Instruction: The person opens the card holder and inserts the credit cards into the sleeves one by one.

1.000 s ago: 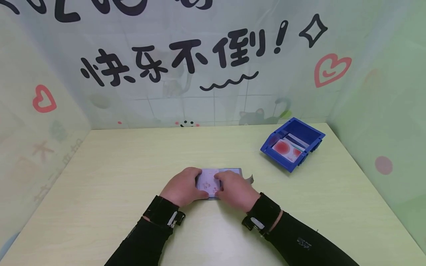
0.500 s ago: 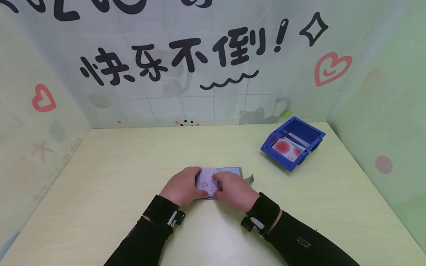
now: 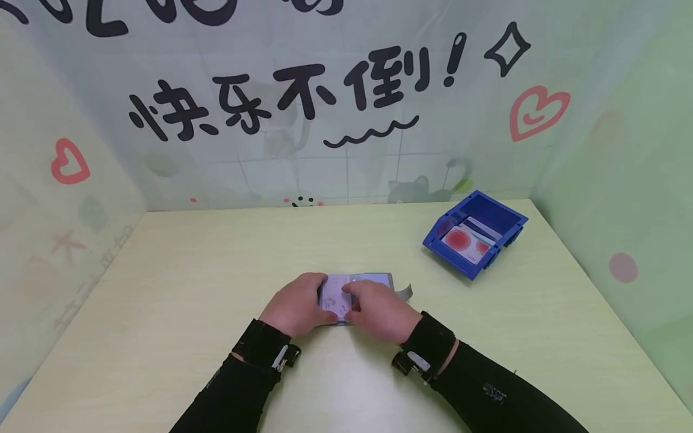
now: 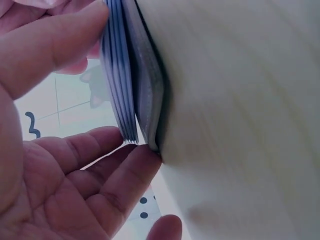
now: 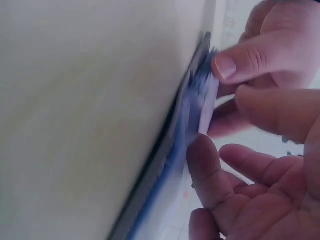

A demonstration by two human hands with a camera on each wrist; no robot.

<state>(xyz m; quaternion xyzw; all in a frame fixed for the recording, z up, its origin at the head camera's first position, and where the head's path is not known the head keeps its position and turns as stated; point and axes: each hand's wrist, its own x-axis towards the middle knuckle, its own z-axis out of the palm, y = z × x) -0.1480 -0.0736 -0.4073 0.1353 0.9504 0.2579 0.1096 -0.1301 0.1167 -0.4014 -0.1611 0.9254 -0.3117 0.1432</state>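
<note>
Fingers from both sides close in on a small card holder that lies opened on the desk, in front of the person. At its left edge the left hand is curled round, thumb at one corner and fingertips at the other, gripping the thin leaves and touching the thicker cover beneath. Opposite, the right hand has thumb and forefinger drawn close, seemingly pinching the pinkish sheet on top; whether that is a loose card or a leaf, I can't tell from here. It looks to me as if cards are being fitted into the holder and the job is partway: this sheet is not yet let go, and how many leaves are filled is hidden. At the back right, the blue tray holds a red-spotted card among others, so more loading probably remains, then closing the grey strap.
</note>
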